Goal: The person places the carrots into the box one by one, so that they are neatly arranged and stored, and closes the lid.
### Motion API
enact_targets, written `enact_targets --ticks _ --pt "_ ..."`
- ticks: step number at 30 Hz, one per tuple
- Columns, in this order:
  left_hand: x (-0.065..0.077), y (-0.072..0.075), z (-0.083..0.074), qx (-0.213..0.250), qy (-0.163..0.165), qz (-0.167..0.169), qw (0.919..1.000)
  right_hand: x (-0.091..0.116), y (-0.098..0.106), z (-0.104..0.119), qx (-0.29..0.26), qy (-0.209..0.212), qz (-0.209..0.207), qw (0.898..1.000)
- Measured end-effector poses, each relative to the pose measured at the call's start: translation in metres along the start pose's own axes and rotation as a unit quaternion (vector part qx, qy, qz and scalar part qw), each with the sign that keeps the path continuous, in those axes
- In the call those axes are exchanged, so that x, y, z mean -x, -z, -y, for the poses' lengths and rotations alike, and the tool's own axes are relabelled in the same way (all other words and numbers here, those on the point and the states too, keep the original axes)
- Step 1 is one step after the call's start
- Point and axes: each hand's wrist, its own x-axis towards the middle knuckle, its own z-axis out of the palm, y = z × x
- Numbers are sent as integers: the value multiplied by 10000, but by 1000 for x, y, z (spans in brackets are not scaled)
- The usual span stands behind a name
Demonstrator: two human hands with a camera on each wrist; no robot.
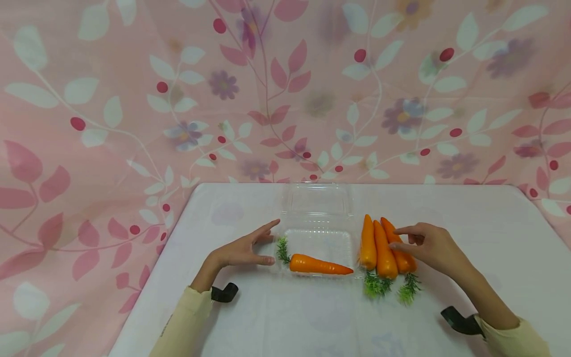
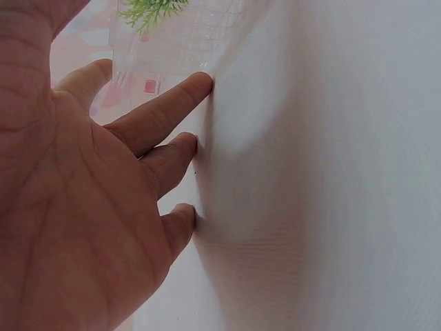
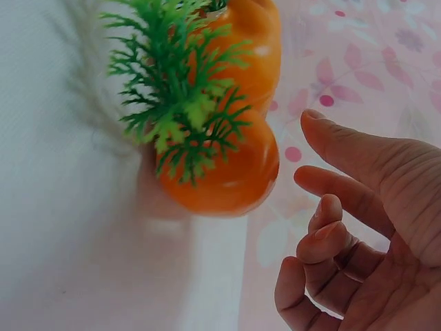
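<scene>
One orange carrot (image 1: 318, 265) with a feathery green top lies crosswise in the near part of a clear plastic clamshell box (image 1: 321, 243), its tip to the right. At the box's left side is my left hand (image 1: 243, 251), fingers spread and holding nothing; in the left wrist view its lower fingertips (image 2: 185, 141) appear to rest on the white cloth. Right of the box, three carrots (image 1: 383, 250) lie side by side, tops toward me. My right hand (image 1: 432, 248) hovers by the rightmost carrot (image 3: 227, 172), thumb and forefinger apart, with a gap visible in the right wrist view.
The box's transparent lid (image 1: 318, 199) is folded back toward the far table edge. A white cloth covers the table (image 1: 303, 317). Behind it hangs a pink floral curtain (image 1: 285, 99). Black wrist mounts (image 1: 225, 292) stick out from both sleeves.
</scene>
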Motion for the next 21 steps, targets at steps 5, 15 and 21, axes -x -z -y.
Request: enact_targets --ticks 5,15,21 --pt "1 -1 1 -5 15 31 10000 3 -1 -4 17 -154 29 9999" --pt "1 -2 -1 33 -36 12 10000 7 -4 -11 66 -297 92 9995" --pt "1 -2 -1 40 -29 -9 10000 7 -5 -15 97 -395 149 9991"
